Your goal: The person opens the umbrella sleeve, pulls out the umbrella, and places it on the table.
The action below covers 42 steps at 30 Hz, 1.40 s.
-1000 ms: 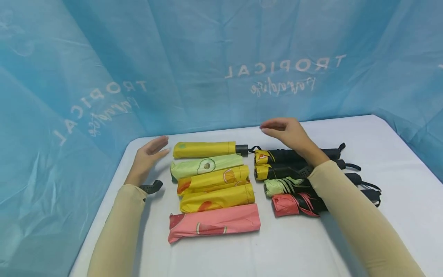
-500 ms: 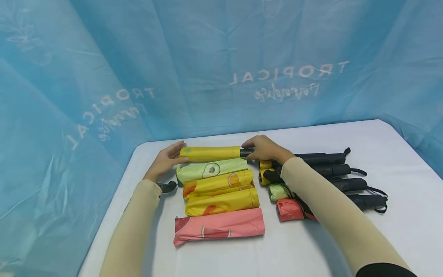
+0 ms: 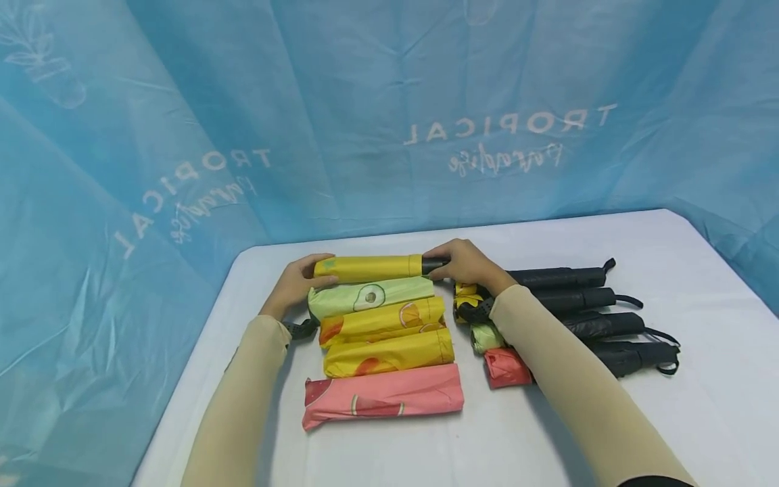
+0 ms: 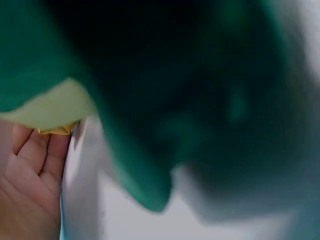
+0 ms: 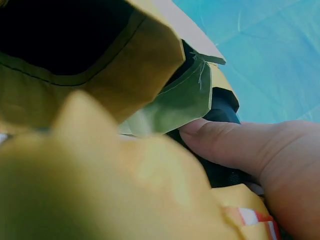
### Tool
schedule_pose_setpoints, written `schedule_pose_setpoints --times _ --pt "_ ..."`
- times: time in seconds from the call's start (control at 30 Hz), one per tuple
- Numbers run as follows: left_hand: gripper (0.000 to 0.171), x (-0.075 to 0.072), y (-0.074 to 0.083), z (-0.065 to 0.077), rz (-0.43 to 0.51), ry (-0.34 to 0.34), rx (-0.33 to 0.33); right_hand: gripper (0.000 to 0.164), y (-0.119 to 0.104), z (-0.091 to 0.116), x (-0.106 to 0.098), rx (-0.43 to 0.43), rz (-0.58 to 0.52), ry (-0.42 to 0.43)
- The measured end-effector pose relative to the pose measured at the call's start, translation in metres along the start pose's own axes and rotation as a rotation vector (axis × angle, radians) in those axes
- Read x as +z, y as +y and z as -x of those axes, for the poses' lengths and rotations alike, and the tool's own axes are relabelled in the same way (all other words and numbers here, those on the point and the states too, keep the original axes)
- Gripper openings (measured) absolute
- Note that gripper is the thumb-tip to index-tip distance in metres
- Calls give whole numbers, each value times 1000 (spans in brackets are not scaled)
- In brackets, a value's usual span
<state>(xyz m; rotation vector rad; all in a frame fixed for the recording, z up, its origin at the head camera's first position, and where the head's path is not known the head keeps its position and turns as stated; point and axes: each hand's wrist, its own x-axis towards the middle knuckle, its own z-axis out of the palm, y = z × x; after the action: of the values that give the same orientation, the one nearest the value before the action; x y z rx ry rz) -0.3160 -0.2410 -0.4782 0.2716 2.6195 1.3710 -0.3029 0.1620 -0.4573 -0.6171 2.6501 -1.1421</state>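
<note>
In the head view, a yellow umbrella cover [image 3: 368, 268] lies at the back of the row, a black umbrella handle [image 3: 429, 264] sticking out of its right end. My left hand [image 3: 293, 283] grips the cover's left end between fingers and thumb. At the other end my right hand [image 3: 465, 265] pinches the black handle. The right wrist view shows my thumb [image 5: 230, 142] pressed on the dark handle beside the covers' mouths. Just in front lie a green avocado cover [image 3: 395, 292], two yellow fruit covers [image 3: 389, 355] and a pink watermelon cover [image 3: 389, 392].
Several black folded umbrellas [image 3: 584, 297] with coloured ends lie to the right, partly hidden under my right forearm. A white table [image 3: 389, 453] bears everything. A blue printed curtain [image 3: 341, 135] hangs behind and along the sides.
Both hands came down from the air to the back yellow cover. My right hand took the black handle; my left first touched the left end, then its fingers closed round it.
</note>
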Motion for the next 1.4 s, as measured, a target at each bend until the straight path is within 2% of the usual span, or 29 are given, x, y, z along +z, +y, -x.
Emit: schedule_pose_setpoints --times 0.13,0.27,0.43,0.63,0.8,0.93,1.03,1.2,1.4 --pt "68 -1 0 3 -1 6 2 47 3 -1 2 -4 -19 -15" --pt "66 2 3 1 3 3 23 46 6 0 -2 4 -59 26" --pt "67 4 5 0 32 28 30 43 6 3 -5 27 -143 43" --pt "66 6 6 6 100 64 32 44 7 5 -3 38 -210 58" --pt "62 3 24 12 219 76 66 50 7 10 -7 43 -279 88" --pt "59 3 45 15 271 95 117 53 7 14 -15 41 -352 118" --pt "57 3 54 16 332 109 131 54 5 17 -19 33 -400 130" --pt "59 9 49 16 431 143 156 56 5 20 -22 14 -479 142" --pt "56 17 45 29 438 158 198 56 5 25 -26 -30 -578 139"
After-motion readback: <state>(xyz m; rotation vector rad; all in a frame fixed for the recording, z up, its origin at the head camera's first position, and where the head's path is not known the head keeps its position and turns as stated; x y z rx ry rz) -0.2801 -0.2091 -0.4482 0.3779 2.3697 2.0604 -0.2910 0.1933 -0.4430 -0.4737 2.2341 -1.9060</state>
